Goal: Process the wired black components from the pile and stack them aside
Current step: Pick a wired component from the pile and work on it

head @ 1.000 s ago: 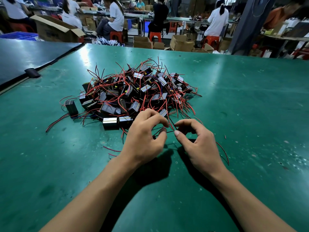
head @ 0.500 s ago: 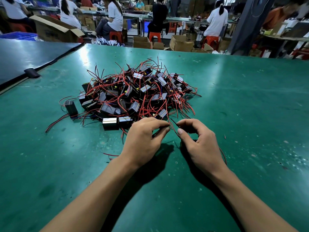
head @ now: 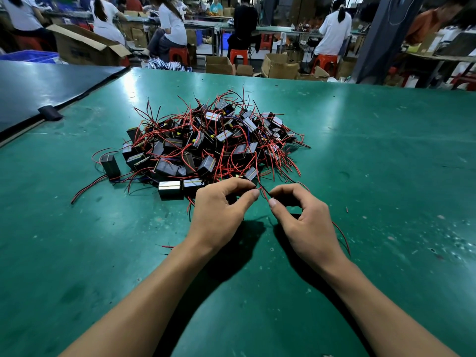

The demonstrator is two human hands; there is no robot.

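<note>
Green matting point(head: 373, 155), glossy under the shop lights and speckled with scuffs, covers the bench I am watching. Near its middle the left hand point(head: 219, 210) and right hand point(head: 304, 222) each pinch a thin red and black lead point(head: 263, 193) between thumb and forefinger, a short run of it slanting between the two pinches. Whether a black body hangs under either palm I cannot tell. Just beyond the grip sits the pile point(head: 206, 145) of boxy black components, tangled in springy red wire. One component point(head: 110, 164) stands apart, far left of the grip. A loose red wire point(head: 341, 235) curves beside the right wrist. Well beyond are a dark mat point(head: 51, 86), cardboard boxes point(head: 279, 65) and workers point(head: 333, 32) seated on red stools point(head: 238, 55).
</note>
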